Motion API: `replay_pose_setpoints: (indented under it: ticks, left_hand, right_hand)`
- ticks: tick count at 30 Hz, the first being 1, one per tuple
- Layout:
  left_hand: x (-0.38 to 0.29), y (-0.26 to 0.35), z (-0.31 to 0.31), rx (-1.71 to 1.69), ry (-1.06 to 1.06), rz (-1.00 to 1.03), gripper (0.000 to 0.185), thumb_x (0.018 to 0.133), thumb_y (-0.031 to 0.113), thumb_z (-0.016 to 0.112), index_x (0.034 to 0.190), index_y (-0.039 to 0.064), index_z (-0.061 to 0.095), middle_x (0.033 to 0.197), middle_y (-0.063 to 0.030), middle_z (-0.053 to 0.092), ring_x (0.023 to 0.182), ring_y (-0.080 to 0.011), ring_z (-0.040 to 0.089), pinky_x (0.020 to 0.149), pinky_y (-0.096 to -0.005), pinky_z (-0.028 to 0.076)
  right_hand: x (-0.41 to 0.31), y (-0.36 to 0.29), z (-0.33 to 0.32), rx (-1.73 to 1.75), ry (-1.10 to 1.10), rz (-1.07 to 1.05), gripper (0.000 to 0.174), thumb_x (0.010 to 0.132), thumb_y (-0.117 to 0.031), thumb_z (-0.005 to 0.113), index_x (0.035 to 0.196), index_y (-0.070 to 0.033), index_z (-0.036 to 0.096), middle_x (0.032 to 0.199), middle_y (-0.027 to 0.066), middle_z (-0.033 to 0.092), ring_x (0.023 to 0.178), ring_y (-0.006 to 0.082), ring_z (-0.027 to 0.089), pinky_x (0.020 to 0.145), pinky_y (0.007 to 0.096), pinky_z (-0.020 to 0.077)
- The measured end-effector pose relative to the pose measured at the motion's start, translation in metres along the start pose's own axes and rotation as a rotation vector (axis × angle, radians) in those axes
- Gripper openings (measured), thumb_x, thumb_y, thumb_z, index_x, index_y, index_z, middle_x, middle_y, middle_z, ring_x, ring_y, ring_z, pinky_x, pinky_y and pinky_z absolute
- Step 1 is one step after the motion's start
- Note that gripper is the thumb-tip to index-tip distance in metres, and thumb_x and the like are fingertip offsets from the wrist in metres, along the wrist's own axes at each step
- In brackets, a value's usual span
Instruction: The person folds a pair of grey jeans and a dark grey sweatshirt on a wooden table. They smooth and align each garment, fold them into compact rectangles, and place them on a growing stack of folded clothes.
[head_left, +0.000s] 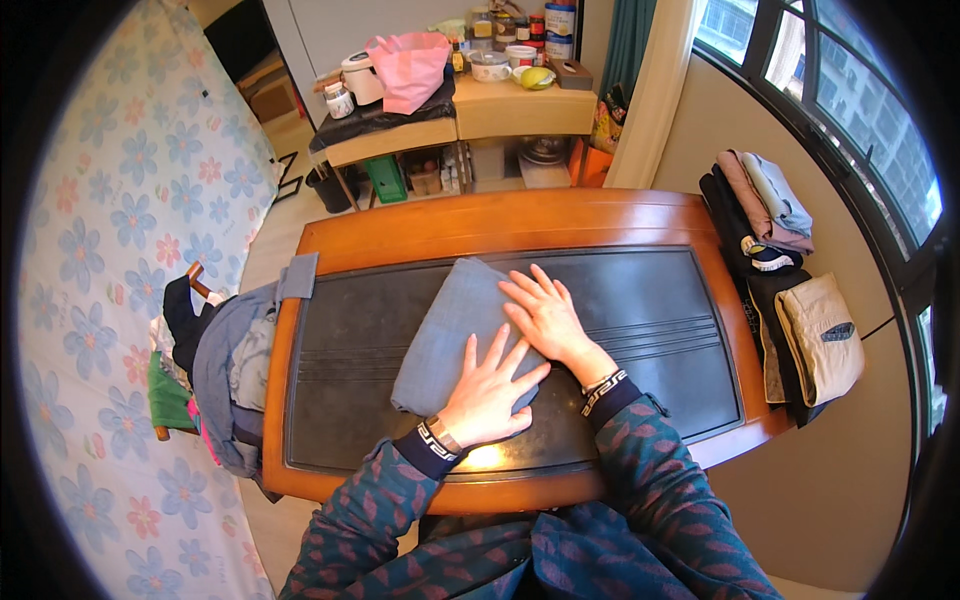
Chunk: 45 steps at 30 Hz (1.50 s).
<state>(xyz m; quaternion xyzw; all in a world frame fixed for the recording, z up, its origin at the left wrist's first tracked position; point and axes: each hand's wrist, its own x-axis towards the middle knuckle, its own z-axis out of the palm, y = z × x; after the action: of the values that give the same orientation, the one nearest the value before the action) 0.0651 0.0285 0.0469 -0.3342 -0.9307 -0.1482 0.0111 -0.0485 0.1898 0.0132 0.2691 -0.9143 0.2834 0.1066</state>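
On the dark inlaid top of a wooden table (487, 214) lies a folded blue-grey cloth garment (454, 330). My left hand (487, 390) rests flat across its near right part, fingers spread and pointing away from me. Along its far right edge lies my right hand (547, 315), palm down with the fingers extended up and to the left. Neither hand grips the cloth; both press or rest on it. The garment's underside and the part beneath my hands are hidden.
Folded trousers (821, 337) and other folded clothes (772, 199) are stacked at the table's right end. Loose clothing (232, 360) hangs in a heap at the left end. Beyond stands a desk (517, 112) with a pink bag (409, 71) and jars. A floral sheet (142, 277) hangs left.
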Motion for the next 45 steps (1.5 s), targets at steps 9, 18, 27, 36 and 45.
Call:
replay_pose_setpoints:
  ticks: [9,18,27,36,45]
  left_hand:
    - [-0.007,-0.026,-0.005,-0.391,-0.045,0.060,0.013,0.083,0.026,0.072,0.082,0.014,0.076,0.150,-0.0071,0.049,0.144,-0.0308,0.036,0.118,-0.0609,0.016]
    - [-0.008,0.011,-0.002,0.047,0.202,-0.223,0.086,0.069,0.039,0.077,0.143,0.008,0.048,0.151,-0.0227,0.037,0.142,-0.0470,0.027,0.112,-0.0687,0.017]
    - [-0.012,-0.002,-0.001,-0.015,0.118,-0.092,0.077,0.072,0.035,0.073,0.142,0.009,0.051,0.155,-0.0223,0.034,0.145,-0.0447,0.025,0.115,-0.0657,0.016]
    - [-0.010,-0.034,0.008,0.151,0.333,-0.308,0.066,0.087,0.051,0.063,0.134,0.004,0.057,0.149,-0.0210,0.043,0.142,-0.0457,0.030,0.111,-0.0691,0.018]
    - [-0.011,-0.039,0.001,0.160,0.232,-0.400,0.074,0.084,0.060,0.064,0.141,0.013,0.053,0.157,-0.0175,0.034,0.144,-0.0467,0.026,0.106,-0.0745,0.023]
  right_hand:
    - [-0.010,0.002,-0.011,0.197,0.109,0.163,0.034,0.094,-0.028,0.062,0.122,-0.010,0.064,0.113,0.0192,0.067,0.103,0.0386,0.065,0.091,0.0472,0.0504]
    - [-0.007,-0.008,-0.023,0.136,0.143,0.337,0.039,0.089,-0.029,0.068,0.118,-0.004,0.063,0.101,0.0243,0.070,0.097,0.0409,0.068,0.084,0.0447,0.0541]
    - [-0.012,-0.002,-0.035,0.113,0.181,0.399,0.030,0.084,-0.026,0.073,0.106,-0.004,0.070,0.081,0.0196,0.070,0.076,0.0367,0.069,0.070,0.0424,0.0556]
    - [0.001,-0.044,-0.008,0.000,0.118,-0.309,0.035,0.092,-0.025,0.061,0.123,-0.008,0.064,0.133,0.0131,0.060,0.134,0.0333,0.047,0.108,0.0494,0.0367]
    - [0.008,-0.025,0.010,-0.123,-0.080,-0.109,0.049,0.098,-0.036,0.050,0.142,-0.014,0.052,0.154,0.0110,0.042,0.146,0.0331,0.030,0.117,0.0515,0.0257]
